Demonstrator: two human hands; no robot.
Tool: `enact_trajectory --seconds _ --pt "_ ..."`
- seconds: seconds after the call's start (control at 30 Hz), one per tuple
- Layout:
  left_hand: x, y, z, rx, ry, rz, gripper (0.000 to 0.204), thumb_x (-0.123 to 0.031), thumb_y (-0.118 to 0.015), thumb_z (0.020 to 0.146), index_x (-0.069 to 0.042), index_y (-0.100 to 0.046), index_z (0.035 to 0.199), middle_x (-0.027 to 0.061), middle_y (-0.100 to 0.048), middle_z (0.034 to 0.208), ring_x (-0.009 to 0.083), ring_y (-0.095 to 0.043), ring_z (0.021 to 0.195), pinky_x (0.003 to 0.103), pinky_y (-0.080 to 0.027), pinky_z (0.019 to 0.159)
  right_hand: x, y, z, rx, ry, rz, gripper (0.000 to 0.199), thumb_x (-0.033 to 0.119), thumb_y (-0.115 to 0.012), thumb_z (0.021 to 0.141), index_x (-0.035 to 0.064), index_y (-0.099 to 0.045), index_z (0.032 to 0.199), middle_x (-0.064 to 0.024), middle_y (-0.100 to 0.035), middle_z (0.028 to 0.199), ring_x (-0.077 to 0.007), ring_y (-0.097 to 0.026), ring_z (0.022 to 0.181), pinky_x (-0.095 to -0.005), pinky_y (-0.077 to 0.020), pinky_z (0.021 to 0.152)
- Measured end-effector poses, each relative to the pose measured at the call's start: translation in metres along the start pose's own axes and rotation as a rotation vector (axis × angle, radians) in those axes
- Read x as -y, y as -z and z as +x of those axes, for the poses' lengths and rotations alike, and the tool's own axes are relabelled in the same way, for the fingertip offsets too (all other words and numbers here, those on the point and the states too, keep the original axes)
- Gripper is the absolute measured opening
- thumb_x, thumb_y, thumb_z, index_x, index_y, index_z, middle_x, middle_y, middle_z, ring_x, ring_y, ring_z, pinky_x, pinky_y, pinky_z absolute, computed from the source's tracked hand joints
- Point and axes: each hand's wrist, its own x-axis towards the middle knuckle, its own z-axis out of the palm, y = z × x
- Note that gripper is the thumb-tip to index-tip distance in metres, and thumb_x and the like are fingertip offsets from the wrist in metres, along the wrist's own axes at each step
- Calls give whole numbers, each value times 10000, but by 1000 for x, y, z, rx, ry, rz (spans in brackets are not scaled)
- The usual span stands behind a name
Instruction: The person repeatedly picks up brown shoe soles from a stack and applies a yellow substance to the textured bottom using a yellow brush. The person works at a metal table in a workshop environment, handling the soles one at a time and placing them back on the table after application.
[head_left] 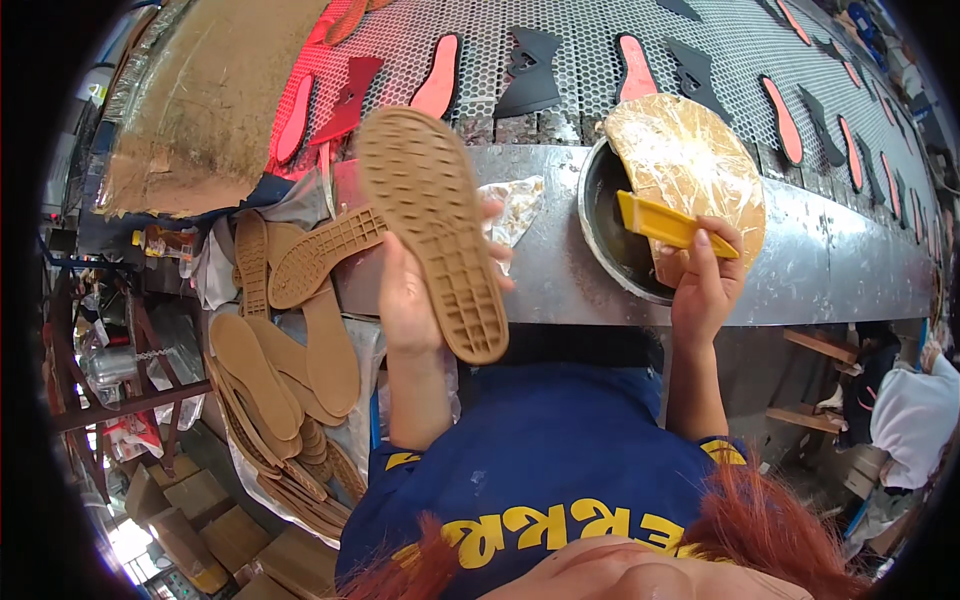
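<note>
My left hand (404,300) is closed around a tan shoe sole (428,215), its ridged and gridded side up, fingers wrapped under the right edge. In my right hand (706,282) is a flat yellow tool (655,220), pinched near its right end; I cannot make out its working end. It is tilted over the opening of a round metal pot (592,235). Part of that opening is covered by a round tan board (690,145) wrapped in shiny clear film. Another sole (320,255) lies on the metal edge left of my left hand.
Tan soles (255,375) are heaped at my left. Beyond the metal ledge (830,260), a perforated conveyor (590,60) carries several pink-topped insoles (436,80) and black cut pieces (530,75). A worn board (205,110) lies at far left, boxes (235,535) below.
</note>
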Motion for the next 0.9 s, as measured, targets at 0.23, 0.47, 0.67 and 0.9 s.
enact_trajectory --seconds 0.23,0.47,0.67,0.9 --pt "37 -23 -13 129 395 -111 815 -673 -193 915 -55 -215 1445 286 -438 1310 323 -628 915 368 -601 604 6 -11 -2 -2 452 -144 243 148 -451 979 -39 -489 1129 -192 -529 1138 -288 -577 992 -385 -469 902" --pt "48 -37 -25 188 453 -83 859 -738 -152 872 -125 -147 1474 265 -437 1320 257 -625 882 307 -593 606 30 -21 -16 288 709 -633 276 232 -566 921 -21 -565 1032 -201 -575 1054 -254 -560 969 -336 -441 859" --pt "38 -51 -31 217 491 1 882 -757 -137 856 -136 -103 1482 231 -435 1336 222 -617 872 268 -574 615 24 -22 -18 299 701 -662 220 130 -633 852 -10 -599 1019 -194 -576 1048 -276 -570 949 -341 -463 834" --pt "37 -48 -33 213 488 72 920 -774 -151 842 -110 -125 1478 214 -452 1334 177 -606 833 254 -560 623 25 -22 -19 328 685 -628 214 146 -627 868 -11 -596 1010 -195 -577 1039 -273 -573 943 -341 -466 827"
